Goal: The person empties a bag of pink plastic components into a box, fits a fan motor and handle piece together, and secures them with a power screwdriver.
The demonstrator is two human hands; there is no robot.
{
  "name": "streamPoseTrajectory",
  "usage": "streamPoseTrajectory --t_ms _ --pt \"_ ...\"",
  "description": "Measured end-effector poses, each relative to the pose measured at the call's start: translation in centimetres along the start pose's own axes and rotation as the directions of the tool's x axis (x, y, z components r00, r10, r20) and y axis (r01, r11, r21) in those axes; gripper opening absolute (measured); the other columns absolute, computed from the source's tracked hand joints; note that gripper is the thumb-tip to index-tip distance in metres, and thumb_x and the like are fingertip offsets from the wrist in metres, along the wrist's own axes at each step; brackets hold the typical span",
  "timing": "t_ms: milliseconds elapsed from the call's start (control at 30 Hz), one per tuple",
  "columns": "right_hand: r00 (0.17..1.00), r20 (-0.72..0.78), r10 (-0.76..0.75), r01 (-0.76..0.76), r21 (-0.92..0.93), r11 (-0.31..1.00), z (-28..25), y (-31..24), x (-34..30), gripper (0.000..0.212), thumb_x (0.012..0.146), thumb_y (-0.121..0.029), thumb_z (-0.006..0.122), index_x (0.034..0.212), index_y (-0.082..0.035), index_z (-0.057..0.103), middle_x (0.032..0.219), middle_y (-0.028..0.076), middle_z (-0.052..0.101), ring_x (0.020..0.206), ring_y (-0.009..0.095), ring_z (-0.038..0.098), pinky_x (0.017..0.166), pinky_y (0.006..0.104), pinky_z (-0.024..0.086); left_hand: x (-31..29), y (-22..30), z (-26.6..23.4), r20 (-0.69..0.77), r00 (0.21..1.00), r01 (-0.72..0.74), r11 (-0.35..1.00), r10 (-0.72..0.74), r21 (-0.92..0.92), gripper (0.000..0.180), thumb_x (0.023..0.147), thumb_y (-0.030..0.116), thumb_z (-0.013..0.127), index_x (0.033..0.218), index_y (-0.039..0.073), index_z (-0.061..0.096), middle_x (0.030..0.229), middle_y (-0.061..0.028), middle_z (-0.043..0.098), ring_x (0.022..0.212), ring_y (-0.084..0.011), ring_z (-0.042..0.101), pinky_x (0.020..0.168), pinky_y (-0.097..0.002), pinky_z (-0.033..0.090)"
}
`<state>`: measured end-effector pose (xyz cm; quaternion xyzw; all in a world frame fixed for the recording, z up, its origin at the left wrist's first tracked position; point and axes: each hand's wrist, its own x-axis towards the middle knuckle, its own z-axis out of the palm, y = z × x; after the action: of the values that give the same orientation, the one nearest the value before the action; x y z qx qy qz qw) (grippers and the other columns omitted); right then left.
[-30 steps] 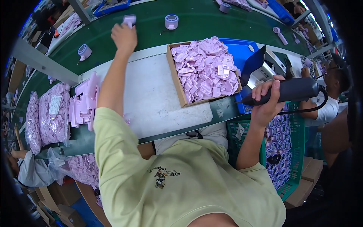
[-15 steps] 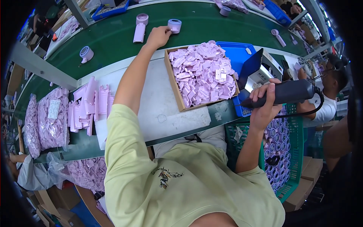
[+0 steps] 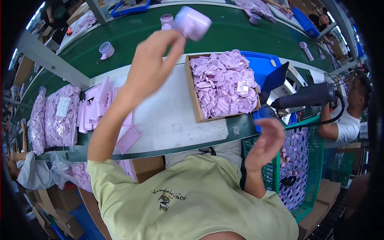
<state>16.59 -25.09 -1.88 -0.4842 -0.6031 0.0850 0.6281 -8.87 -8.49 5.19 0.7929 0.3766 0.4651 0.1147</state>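
My left hand (image 3: pixel 154 66) is raised over the near edge of the green belt, its fingers closed on a lilac fan head (image 3: pixel 195 23), blurred by motion. My right hand (image 3: pixel 266 144) is above the front edge of the bench, fingers loosely curved and apart, with nothing in it. Just beyond it a dark corded electric screwdriver (image 3: pixel 306 96) hangs or rests in front of a metal box (image 3: pixel 286 86); what supports it is not clear. Between the hands stands a cardboard box (image 3: pixel 193 92) heaped with small lilac plastic parts (image 3: pixel 224 86).
Lilac casing pieces (image 3: pixel 96 106) stand stacked at the left, beside plastic bags of parts (image 3: pixel 62 120). A loose lilac panel (image 3: pixel 129 139) lies at the bench edge. Other fan pieces (image 3: pixel 106 50) sit on the green belt (image 3: pixel 136 36). At the right are a green crate (image 3: pixel 314 160) and a co-worker (image 3: pixel 348 108).
My left hand has lifted the fan head off the belt and drawn it nearer. My right hand has let go of the screwdriver and dropped lower. A lilac panel now shows at the bench edge.
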Motion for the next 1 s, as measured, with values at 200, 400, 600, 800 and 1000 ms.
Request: streamPoseTrajectory --t_ms 200,400,600,800,1000 --pt "0.523 0.705 0.479 -0.830 0.549 0.098 3.7 -1.8 2.2 0.063 0.091 -0.051 0.049 0.128 0.000 0.042 0.100 0.013 0.057 0.084 0.024 0.064 0.067 0.0324 0.053 -11.1 7.4 0.6 0.336 0.905 -0.294 0.954 0.260 0.055 0.026 0.067 0.011 0.068 0.088 0.002 0.055 0.098 -0.0137 0.057 0.091 -0.0328 0.055 0.076 -0.0402 0.046" --pt "0.487 0.764 0.422 -0.765 0.141 0.628 4.1 -0.8 0.5 0.064 0.089 -0.054 0.053 0.122 0.000 0.049 0.093 0.011 0.059 0.074 0.022 0.066 0.059 0.0293 0.051 -18.2 9.7 0.1 0.406 0.904 0.075 0.984 -0.136 0.163 0.023 0.075 0.012 0.070 0.094 0.004 0.059 0.099 -0.0136 0.061 0.094 -0.0304 0.059 0.081 -0.0398 0.047" --pt "0.558 0.734 0.387 -0.733 0.218 0.645 4.2 -1.9 1.1 0.044 0.093 -0.035 0.056 0.121 -0.002 0.050 0.098 0.010 0.059 0.088 0.016 0.061 0.074 0.0276 0.049 -19.4 8.5 -4.1 0.204 0.874 0.356 0.867 -0.442 0.349 0.027 0.080 0.013 0.067 0.103 0.002 0.058 0.090 -0.0150 0.061 0.085 -0.0320 0.059 0.077 -0.0414 0.046" --pt "0.551 0.749 0.368 -0.727 0.214 0.653 3.7 -1.2 1.2 0.062 0.088 -0.040 0.060 0.132 0.000 0.042 0.106 0.012 0.057 0.091 0.020 0.062 0.075 0.0291 0.050 -20.0 4.1 -7.8 0.154 0.729 0.496 0.670 -0.667 0.552 0.032 0.080 0.011 0.066 0.108 0.000 0.055 0.099 -0.0177 0.057 0.088 -0.0341 0.057 0.078 -0.0405 0.046" --pt "0.572 0.729 0.376 -0.719 0.225 0.658 2.2 -1.2 1.7 0.074 0.083 -0.038 0.067 0.138 0.002 0.037 0.113 0.013 0.056 0.098 0.022 0.061 0.079 0.0312 0.050 -18.7 4.0 -6.1 0.311 0.669 0.624 0.738 -0.675 0.258 0.029 0.080 0.006 0.063 0.105 -0.001 0.051 0.102 -0.0176 0.053 0.092 -0.0330 0.053 0.078 -0.0388 0.045"
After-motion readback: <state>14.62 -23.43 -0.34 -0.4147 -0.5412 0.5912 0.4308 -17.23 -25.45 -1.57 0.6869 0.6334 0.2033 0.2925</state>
